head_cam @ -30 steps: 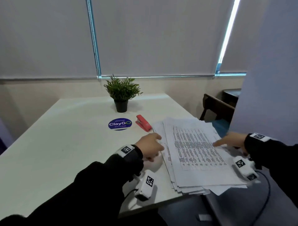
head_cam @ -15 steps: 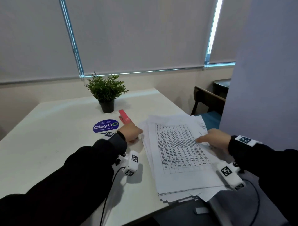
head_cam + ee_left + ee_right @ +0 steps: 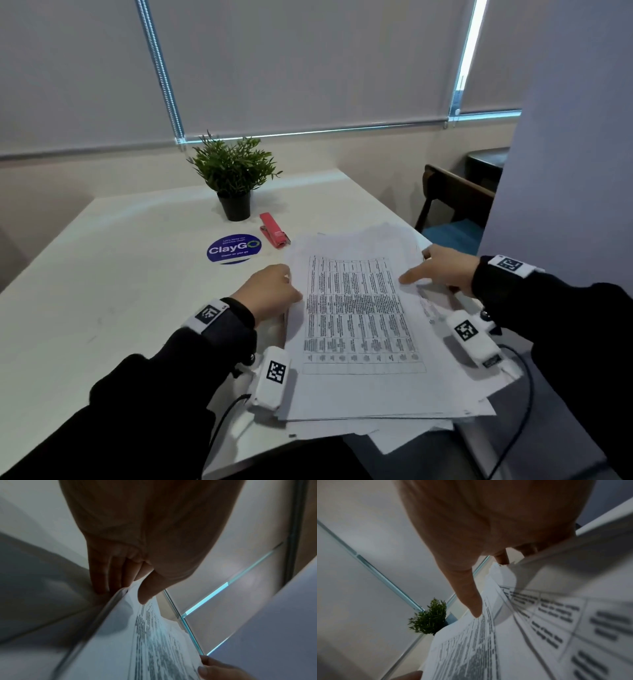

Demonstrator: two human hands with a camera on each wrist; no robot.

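On the table, left hand and right hand pinch the paper stack — thumbs on top.

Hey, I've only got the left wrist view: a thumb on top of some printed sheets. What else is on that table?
Observer: In the head view, a red stapler lies just beyond the far left corner of the paper stack.
Operator: Anything near it?
Observer: A potted plant stands right behind it.
Operator: Is the stack fully on the table?
Observer: No, its near right corner overhangs the edge of the table.
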